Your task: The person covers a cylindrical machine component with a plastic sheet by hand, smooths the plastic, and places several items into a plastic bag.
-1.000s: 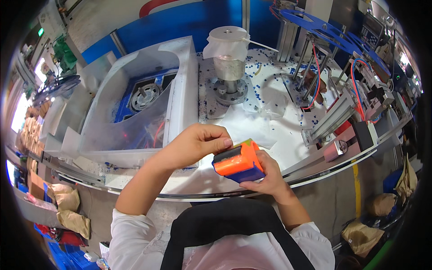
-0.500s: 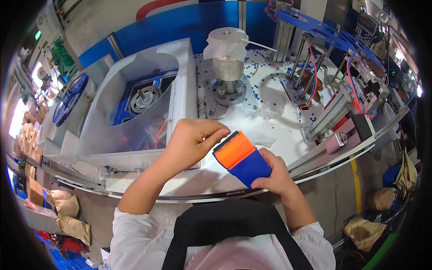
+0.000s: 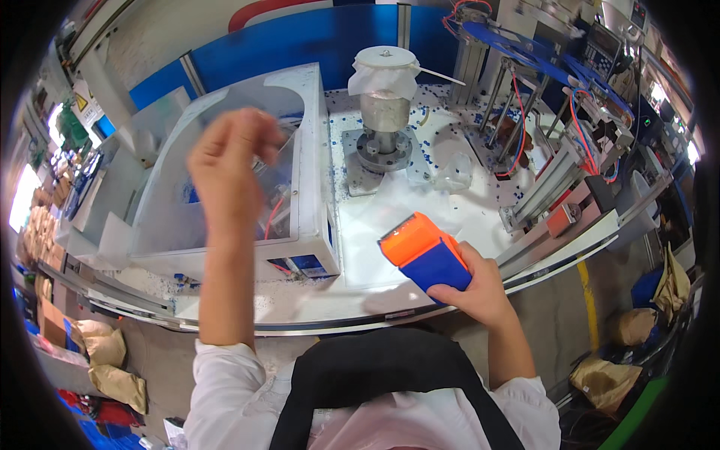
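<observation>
Orange-and-blue handheld device (image 3: 424,255) sat gripped in the right hand (image 3: 480,289) at lower centre-right, long axis tilted toward upper left, while the left hand (image 3: 232,161) hovered empty, fingers loosely curled, upper left.

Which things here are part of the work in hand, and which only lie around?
In hand:
- orange-and-blue handheld device, gripped by the right hand
- left hand, raised, holding nothing

Lying around:
- clear plastic enclosure
- metal cylinder fixture
- brown sacks

Box (image 3: 424,259) in my right hand (image 3: 480,289) is bright orange on top, deep blue below. White machine table (image 3: 390,225) speckled with tiny blue bits, blue wall panel (image 3: 330,41) at the far side.
</observation>
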Tool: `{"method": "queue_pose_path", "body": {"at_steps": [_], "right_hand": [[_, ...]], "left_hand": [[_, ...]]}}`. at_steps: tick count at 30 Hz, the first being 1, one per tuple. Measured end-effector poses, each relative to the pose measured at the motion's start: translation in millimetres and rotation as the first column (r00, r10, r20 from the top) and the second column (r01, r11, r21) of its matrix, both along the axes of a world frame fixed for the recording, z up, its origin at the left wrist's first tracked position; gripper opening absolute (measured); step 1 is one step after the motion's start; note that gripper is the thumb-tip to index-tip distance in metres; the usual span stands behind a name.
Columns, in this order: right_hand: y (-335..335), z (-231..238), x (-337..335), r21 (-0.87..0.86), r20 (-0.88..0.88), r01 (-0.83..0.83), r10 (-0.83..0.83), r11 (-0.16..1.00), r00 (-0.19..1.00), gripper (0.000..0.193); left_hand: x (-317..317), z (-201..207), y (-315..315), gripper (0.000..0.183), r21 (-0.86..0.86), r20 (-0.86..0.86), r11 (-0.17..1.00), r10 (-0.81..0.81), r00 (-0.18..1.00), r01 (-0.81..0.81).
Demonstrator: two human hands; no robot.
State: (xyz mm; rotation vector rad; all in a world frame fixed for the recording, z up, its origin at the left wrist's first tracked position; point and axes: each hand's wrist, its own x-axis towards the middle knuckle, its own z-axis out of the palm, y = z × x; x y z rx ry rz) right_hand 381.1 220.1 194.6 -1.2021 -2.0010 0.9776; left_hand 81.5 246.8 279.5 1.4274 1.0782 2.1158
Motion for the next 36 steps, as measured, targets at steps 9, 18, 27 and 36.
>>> {"method": "queue_pose_path", "body": {"at_steps": [9,18,27,36], "right_hand": [[30.8,-34.7,-31.2,0.339,0.282,0.304,-0.404,0.89,0.87,0.058],[135.7,-129.8,-6.0,0.461,0.281,0.429,-0.586,0.777,0.76,0.048],[87.1,-4.5,-74.9,0.05,-0.893,-0.434,0.235,0.9,0.383,0.086],[148.7,-22.4,-54.8,-0.129,-0.789,-0.101,-0.04,0.987,0.613,0.011]], "left_hand": [[32.0,-2.8,-42.0,0.011,0.514,-0.827,0.848,0.448,0.34,0.133],[56.6,23.6,-7.5,0.016,0.176,-0.865,0.921,-0.024,0.501,0.348],[23.8,36.6,39.4,0.009,-0.106,-0.722,0.964,-0.244,0.647,0.245],[21.7,32.1,82.5,0.019,-0.204,-0.404,0.965,-0.238,0.883,0.167]]}}
